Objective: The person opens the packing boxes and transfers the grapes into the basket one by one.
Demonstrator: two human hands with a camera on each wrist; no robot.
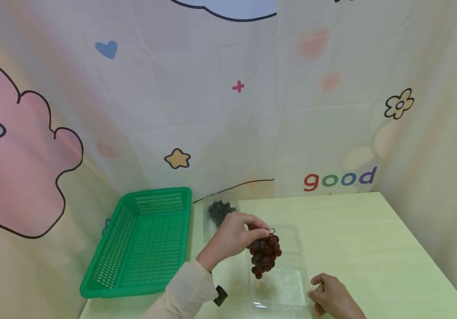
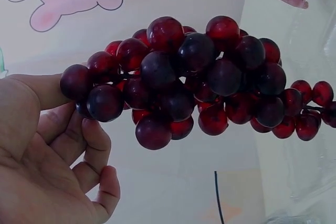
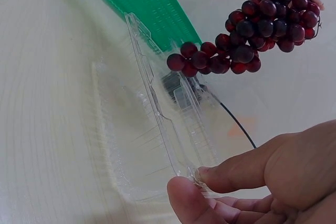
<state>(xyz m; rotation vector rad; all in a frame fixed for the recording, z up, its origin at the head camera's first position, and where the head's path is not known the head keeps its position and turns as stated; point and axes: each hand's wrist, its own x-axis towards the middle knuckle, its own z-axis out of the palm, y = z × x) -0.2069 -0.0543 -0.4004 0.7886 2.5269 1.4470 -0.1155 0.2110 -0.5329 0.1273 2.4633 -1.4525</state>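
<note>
A bunch of dark red grapes (image 1: 266,257) hangs from my left hand (image 1: 238,232), which pinches it at the stem end. In the left wrist view the grapes (image 2: 178,77) stretch away from the fingers. Beneath the bunch lies a clear plastic clamshell box (image 1: 288,290), its lid opened out. My right hand (image 1: 332,294) is at the box's right edge. The right wrist view shows its thumb and index finger pinching the clear rim (image 3: 170,140) near a corner. The grapes hang above the box, apart from it.
A green perforated basket (image 1: 152,248) stands at the left of the pale table (image 1: 356,243). Between basket and box, towards the back, another clear box (image 1: 208,226) holds a bunch of black grapes (image 1: 221,210), partly behind my left hand. A patterned curtain (image 1: 212,110) closes off the back.
</note>
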